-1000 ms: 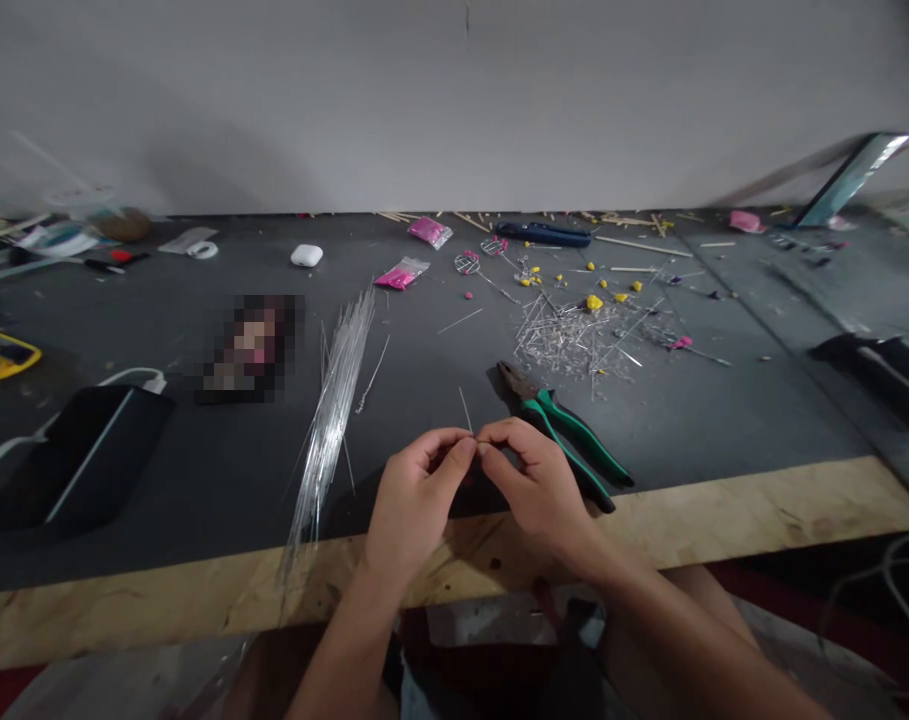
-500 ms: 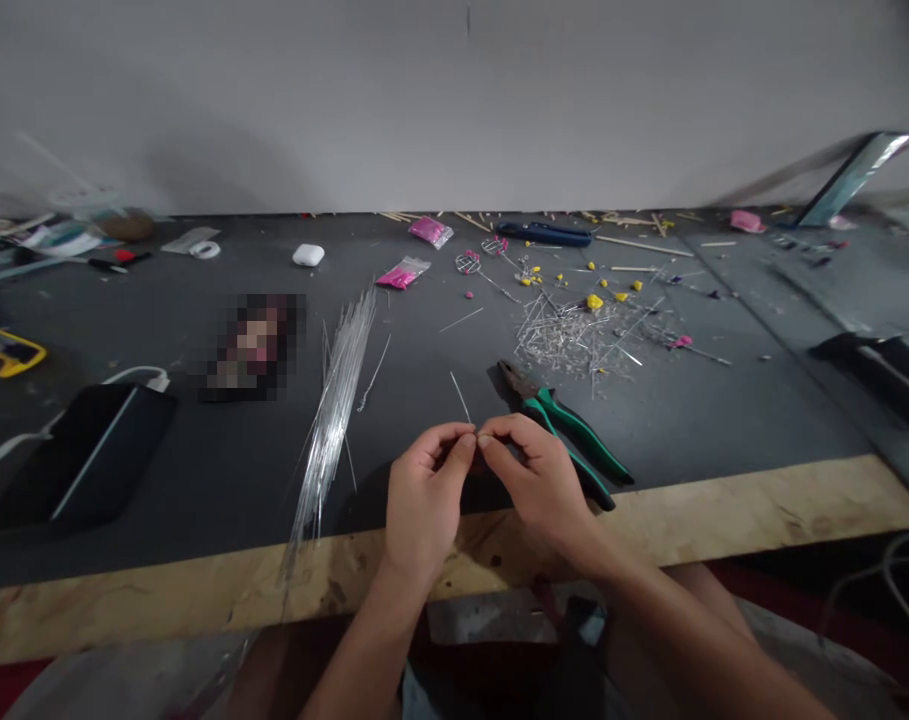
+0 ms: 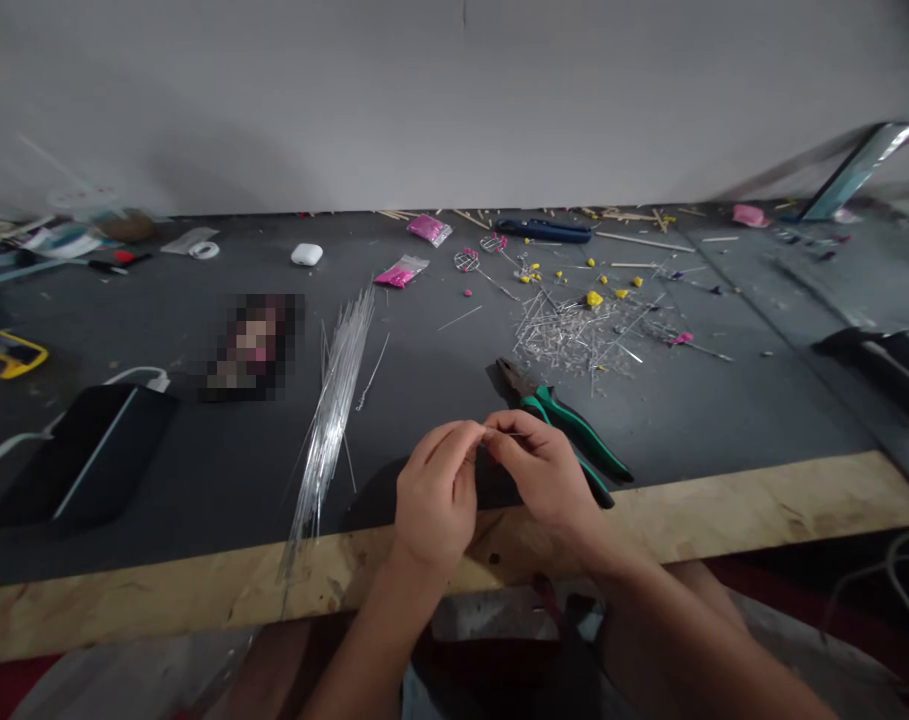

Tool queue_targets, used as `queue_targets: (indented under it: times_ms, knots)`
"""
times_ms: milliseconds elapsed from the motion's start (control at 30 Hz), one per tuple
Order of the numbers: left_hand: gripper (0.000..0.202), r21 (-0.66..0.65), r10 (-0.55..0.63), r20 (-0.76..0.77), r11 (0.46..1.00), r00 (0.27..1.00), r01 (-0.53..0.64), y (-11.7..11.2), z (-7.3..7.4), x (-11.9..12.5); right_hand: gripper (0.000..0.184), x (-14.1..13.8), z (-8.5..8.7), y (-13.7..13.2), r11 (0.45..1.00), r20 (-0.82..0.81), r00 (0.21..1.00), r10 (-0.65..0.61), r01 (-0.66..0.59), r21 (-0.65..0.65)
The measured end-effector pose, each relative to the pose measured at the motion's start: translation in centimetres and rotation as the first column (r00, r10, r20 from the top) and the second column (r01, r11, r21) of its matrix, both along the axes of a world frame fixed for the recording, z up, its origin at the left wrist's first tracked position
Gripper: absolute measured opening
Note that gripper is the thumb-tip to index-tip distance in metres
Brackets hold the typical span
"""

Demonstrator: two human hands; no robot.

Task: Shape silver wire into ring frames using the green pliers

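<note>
My left hand (image 3: 435, 490) and my right hand (image 3: 542, 468) meet at the fingertips above the front of the table, both closed in a pinch. Between them is a thin metal wire (image 3: 515, 434), mostly hidden by the fingers; a short bit shows by the right fingers. Green-and-black pliers (image 3: 574, 425) lie just behind and beside my right hand, jaws pointing away. To the left of my left hand lies a bundle of straight wires (image 3: 334, 400), with a short twisted wire (image 3: 373, 372) next to it.
A heap of cut wire pieces (image 3: 566, 335) lies beyond the pliers, with yellow lumps (image 3: 594, 299) around it. Farther back are pink packets (image 3: 401, 271), round wire shapes (image 3: 467, 261) and a dark blue tool (image 3: 542, 231). At left are a white case (image 3: 306, 254) and a black device (image 3: 86, 450).
The wire that stuck up away from me between the fingertips now lies sideways toward the right fingers. My left hand has turned over and moved slightly right.
</note>
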State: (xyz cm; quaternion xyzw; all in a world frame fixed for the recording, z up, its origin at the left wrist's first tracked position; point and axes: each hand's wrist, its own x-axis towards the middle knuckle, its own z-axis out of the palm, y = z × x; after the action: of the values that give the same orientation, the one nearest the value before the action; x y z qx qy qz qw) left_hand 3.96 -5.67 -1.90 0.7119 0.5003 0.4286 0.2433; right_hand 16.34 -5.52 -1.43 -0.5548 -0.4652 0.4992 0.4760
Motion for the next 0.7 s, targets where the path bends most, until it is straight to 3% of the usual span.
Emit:
queue_targets:
  times_ms: [133, 333, 700]
  knots:
    - [0.02, -0.12, -0.047, 0.103, 0.991, 0.994, 0.06, 0.2, 0.3, 0.2, 0.009, 0.2, 0.0, 0.2, 1.0, 0.059, 0.998, -0.013, 0.012, 0.018]
    - [0.015, -0.396, 0.053, 0.448, 0.907, 0.893, 0.145, 0.2, 0.9, 1.0, 0.014, 0.3, -0.1, 0.0, 0.998, 0.136, 0.991, 0.0, -0.009, 0.064]
    - [0.02, -0.467, 0.041, 0.657, 0.806, 0.752, 0.364, 0.4, 1.0, 0.2, 0.011, 0.1, 0.1, -0.6, 0.988, 0.189, 0.982, -0.022, -0.008, 0.152]
